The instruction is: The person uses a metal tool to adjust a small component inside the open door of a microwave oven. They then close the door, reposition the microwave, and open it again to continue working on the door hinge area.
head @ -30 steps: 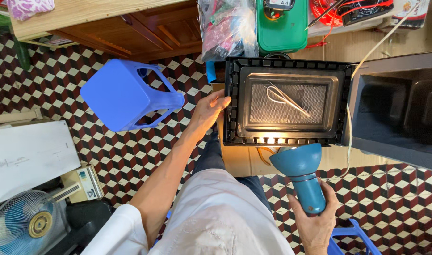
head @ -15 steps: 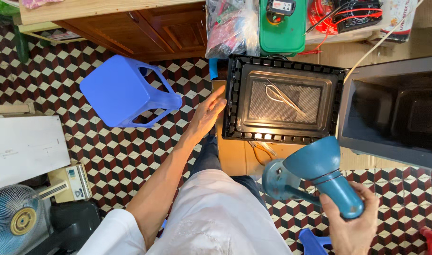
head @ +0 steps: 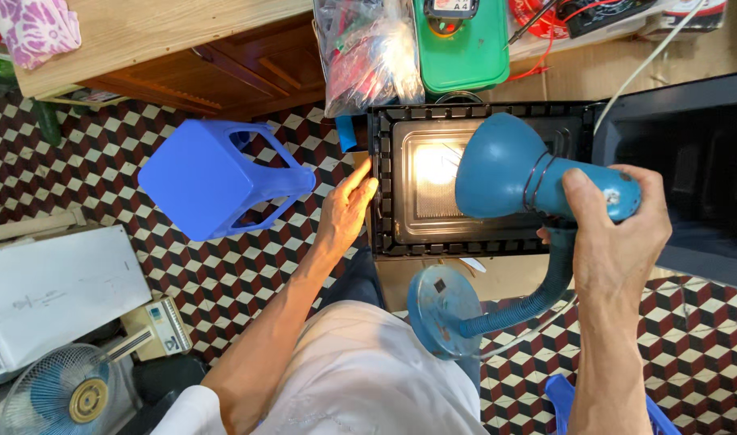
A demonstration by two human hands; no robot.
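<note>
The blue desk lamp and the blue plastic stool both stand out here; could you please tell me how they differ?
The blue desk lamp is held up in the right hand and lit, shining onto the black microwave door panel; the blue plastic stool lies tipped on the checkered floor, touched by no hand. The lamp is rounded with a bendy neck, the stool boxy. The lamp's blue is duller. Both are blue.

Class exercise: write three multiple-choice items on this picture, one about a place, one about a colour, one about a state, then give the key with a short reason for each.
1. Where is the left hand?
A. on the fan
B. on the left edge of the black door panel
C. on the stool

2. What colour is the plastic stool?
A. blue
B. red
C. white

3. The desk lamp in the right hand is:
A. off
B. lit
C. lying on the floor

Key: B, its fingers rest on the frame; A, it is blue all over; B, bright light falls on the panel.
</note>
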